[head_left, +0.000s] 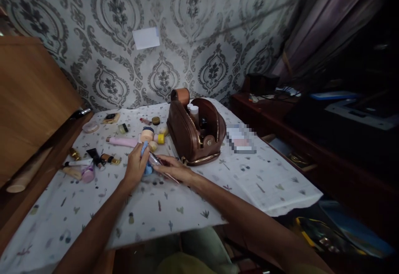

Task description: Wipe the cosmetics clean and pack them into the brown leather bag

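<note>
My left hand [135,165] is closed on a blue cloth [147,168], which it presses against a slim, shiny pinkish container [155,160]. From the other side, my right hand [175,168] grips that container; its exact kind is unclear. Right behind my hands stands a brown cosmetic bag [181,134], unzipped, with white-capped bottles [194,114] inside. Close to my left fingers lie a pink tube [123,141], a dark-lidded jar [147,134] and a yellow-capped bottle [161,139].
Several small cosmetics, among them a black tube [92,154] and a purple-capped tube [87,173], lie at the left on the patterned tablecloth [156,224]. A wooden panel [34,99] borders the left side. A pixelated flat item [241,139] lies right of the bag.
</note>
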A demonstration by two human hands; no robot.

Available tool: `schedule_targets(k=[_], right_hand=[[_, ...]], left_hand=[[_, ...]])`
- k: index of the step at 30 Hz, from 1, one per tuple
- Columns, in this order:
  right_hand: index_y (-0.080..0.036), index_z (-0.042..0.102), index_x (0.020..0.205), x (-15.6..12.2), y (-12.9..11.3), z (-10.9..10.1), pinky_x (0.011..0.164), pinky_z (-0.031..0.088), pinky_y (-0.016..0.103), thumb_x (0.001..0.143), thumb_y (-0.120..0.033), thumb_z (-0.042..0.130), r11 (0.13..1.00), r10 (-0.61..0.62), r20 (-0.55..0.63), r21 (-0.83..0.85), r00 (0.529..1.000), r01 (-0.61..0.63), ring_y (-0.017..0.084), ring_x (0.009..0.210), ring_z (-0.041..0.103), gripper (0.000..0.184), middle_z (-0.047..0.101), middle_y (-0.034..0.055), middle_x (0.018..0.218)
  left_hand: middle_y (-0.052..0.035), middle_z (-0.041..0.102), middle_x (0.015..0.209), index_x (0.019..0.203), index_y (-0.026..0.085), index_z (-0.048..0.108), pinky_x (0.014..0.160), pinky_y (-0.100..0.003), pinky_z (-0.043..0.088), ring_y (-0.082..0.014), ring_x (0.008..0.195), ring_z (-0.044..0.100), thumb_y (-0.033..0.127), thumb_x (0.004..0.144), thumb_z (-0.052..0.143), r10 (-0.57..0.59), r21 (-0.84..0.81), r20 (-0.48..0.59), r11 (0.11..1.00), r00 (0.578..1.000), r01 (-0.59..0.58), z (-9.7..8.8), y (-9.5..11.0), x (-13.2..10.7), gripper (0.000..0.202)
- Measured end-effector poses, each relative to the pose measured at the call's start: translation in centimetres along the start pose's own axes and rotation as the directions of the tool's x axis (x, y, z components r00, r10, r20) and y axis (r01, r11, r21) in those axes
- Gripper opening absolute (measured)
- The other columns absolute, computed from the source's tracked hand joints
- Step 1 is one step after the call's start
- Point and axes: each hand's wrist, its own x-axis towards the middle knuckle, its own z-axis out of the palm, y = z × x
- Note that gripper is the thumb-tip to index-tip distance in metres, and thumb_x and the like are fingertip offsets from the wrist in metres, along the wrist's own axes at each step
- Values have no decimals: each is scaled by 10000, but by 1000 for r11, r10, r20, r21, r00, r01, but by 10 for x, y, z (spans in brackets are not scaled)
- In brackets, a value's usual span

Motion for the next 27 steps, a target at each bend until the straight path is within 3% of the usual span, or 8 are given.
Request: schedule_targets(k=[3,6,10,12,14,18,22,27], right_hand=[[-220,719,1031,-1,-1,0,468,410,183,738,-435,789,998,55,88,11,995,-56,93,554,522,370,617,-39,695],[-205,723,1015,-5,-7,2,453,427,176,737,-438,786,996,83,159,-49,984,-76,101,568,559,368,633,-26,708],[-218,699,1056,-9,-13,3,447,434,169,720,-406,808,994,80,212,-84,974,-64,102,575,591,401,657,-22,746],[-209,691,1024,-10,-13,2,452,450,175,718,-414,807,995,91,241,-66,966,-77,104,572,602,386,664,-20,747],[-195,679,1000,-10,-12,0,462,465,188,712,-434,807,992,118,260,4,958,-123,113,574,622,395,687,-6,770],[-162,638,999,-7,-9,-6,515,505,214,727,-447,802,946,162,306,222,938,-236,144,628,678,427,733,45,821],[-137,600,987,-3,-9,-10,572,557,254,840,-403,714,881,131,264,412,956,-234,164,656,694,324,712,36,735],[-126,565,971,-2,-9,-13,556,571,285,923,-359,613,849,198,274,432,941,-304,187,639,700,243,712,61,759]], left_hand=[[11,547,640,737,181,627,612,-271,416,-157,614,517,503,861,515,-188,-139,110,969,976,202,-11,-3,6,362],[40,466,498,613,178,599,488,-241,341,-120,476,433,616,777,578,-331,-223,247,895,911,386,-18,-9,10,468],[30,452,430,517,176,546,413,-238,305,-108,391,402,744,729,561,-386,-245,374,836,843,491,-20,-17,12,606],[5,535,484,607,161,614,428,-248,358,-128,419,471,763,733,550,-374,-280,438,808,817,519,-18,-18,12,619],[-27,641,620,844,156,683,493,-271,446,-163,516,575,743,763,549,-321,-390,458,765,829,512,-16,-16,10,609],[-44,697,844,1210,224,563,671,-306,533,-192,729,664,701,864,437,-251,-588,341,695,906,414,-10,-6,6,602],[-66,667,996,1111,215,582,737,-316,528,-201,823,640,699,878,416,-146,-653,186,720,972,233,-4,4,-5,563],[15,552,711,926,193,594,595,-253,429,-143,621,510,609,901,490,-148,-465,96,867,984,176,-3,13,-14,430]])
